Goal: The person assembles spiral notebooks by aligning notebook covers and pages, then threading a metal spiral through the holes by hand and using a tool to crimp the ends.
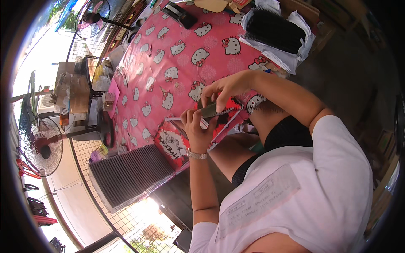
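Note:
My left hand [197, 126], with a metal-banded watch at the wrist, is closed on a small olive-green flat piece [209, 111]. From the other side my right hand [225, 90] grips the same piece, its fingers bent over the top end. Beside the piece runs a black toothed binding strip [230, 110]; whether it is joined to anything is hard to make out. Under both hands lie red printed covers [168, 143] with a black-and-white drawing, at the table's near edge. Another black toothed strip [272, 109] shows near my right thigh.
A pink cartoon-patterned cloth [181, 67] covers the table. A tall stack of dark ribbed strips [130, 173] stands at its left end. Torn white paper [306, 46] wraps more black strips [274, 31] at the far right. A black device [180, 16] and a fan [45, 147] are farther off.

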Demonstrator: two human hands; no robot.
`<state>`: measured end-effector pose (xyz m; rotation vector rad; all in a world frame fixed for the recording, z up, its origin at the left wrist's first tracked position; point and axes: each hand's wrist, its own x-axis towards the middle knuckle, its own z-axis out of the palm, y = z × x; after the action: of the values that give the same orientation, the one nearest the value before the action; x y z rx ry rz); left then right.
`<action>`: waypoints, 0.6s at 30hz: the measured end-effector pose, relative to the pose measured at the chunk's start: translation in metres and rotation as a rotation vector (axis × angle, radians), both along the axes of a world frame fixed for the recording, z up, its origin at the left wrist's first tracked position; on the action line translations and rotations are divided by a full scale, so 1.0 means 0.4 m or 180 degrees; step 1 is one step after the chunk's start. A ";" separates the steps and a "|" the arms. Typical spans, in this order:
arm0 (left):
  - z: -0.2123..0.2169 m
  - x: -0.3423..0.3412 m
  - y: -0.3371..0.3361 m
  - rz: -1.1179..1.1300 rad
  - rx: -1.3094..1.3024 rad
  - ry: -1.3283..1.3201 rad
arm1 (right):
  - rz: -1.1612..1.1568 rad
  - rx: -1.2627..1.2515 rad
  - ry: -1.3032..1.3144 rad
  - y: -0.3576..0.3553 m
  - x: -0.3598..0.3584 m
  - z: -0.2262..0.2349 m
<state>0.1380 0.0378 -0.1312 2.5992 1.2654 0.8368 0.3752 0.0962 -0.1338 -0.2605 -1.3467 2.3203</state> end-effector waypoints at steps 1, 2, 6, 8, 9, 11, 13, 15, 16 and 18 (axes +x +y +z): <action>-0.001 -0.003 0.001 0.0030 0.0022 0.0046 | -0.0261 0.0547 -0.0517 0.003 0.000 0.009; -0.001 -0.006 0.003 0.0059 0.0044 0.0092 | -0.0526 0.1093 -0.1033 0.006 -0.002 0.015; -0.011 -0.004 -0.002 0.0074 0.0074 -0.0035 | -0.0064 0.0219 -0.0202 -0.003 -0.016 0.007; -0.011 -0.005 -0.006 0.0127 0.0064 -0.0231 | -0.0604 0.1028 -0.1093 0.004 -0.021 0.011; -0.012 -0.004 -0.001 0.0131 0.0076 -0.0229 | -0.0602 0.1041 -0.1088 0.010 -0.021 0.013; -0.014 0.004 -0.002 0.0214 0.0032 -0.0205 | 0.0014 0.0140 -0.0311 0.013 -0.020 0.013; 0.001 -0.002 0.002 0.0361 0.0123 -0.0052 | -0.0307 0.0752 -0.0961 0.041 -0.029 -0.009; 0.016 -0.027 0.029 0.0477 0.0245 0.0094 | -0.0665 0.1387 -0.1619 0.058 -0.032 -0.022; 0.004 -0.068 0.042 0.0415 0.0202 0.0023 | -0.0400 0.0476 -0.0529 0.051 -0.057 -0.022; -0.004 -0.099 0.042 0.0334 0.0055 0.0053 | -0.0067 0.0155 -0.0144 0.050 -0.085 -0.020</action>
<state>0.0983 0.0545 -0.1328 2.5774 1.4160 0.8484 0.3411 0.1162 -0.1419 -0.3121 -1.4133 2.2740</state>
